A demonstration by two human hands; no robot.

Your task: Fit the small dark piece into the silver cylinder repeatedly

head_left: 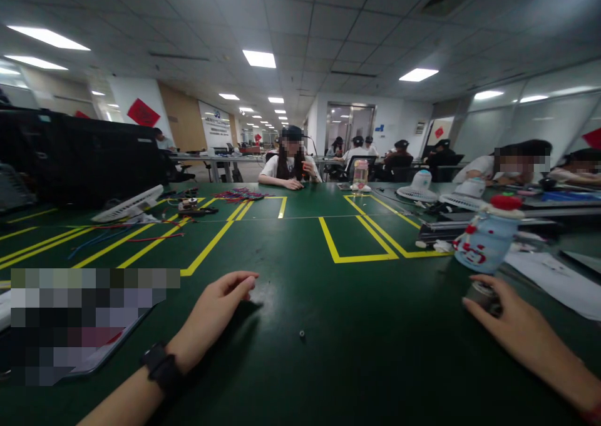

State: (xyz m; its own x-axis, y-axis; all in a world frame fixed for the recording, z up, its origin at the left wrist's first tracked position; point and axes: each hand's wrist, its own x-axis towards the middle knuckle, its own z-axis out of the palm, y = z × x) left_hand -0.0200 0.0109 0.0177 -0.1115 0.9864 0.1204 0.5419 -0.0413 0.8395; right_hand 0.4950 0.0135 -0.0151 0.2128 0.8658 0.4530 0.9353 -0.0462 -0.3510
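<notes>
My right hand (511, 316) is curled around a short dark-grey cylinder (482, 293) at the right of the green table (357, 363). Just behind it stands a light-blue bottle (488, 235) with a snowman picture and a red top. My left hand (220, 307) hovers over the table left of centre, thumb and fingers pressed together; whatever they may hold is hidden. Between my hands a tiny metal piece (302, 334), like a nut, lies on the green surface. A dark watch (162, 366) is on my left wrist.
To the left lies a blurred-out flat item (89, 326). Loose wires (241, 194), a white keyboard-like panel (129, 204) and yellow tape lines (366, 259) are farther back. White fans (417, 188) and papers (558, 279) sit at right. A person (291, 160) sits opposite.
</notes>
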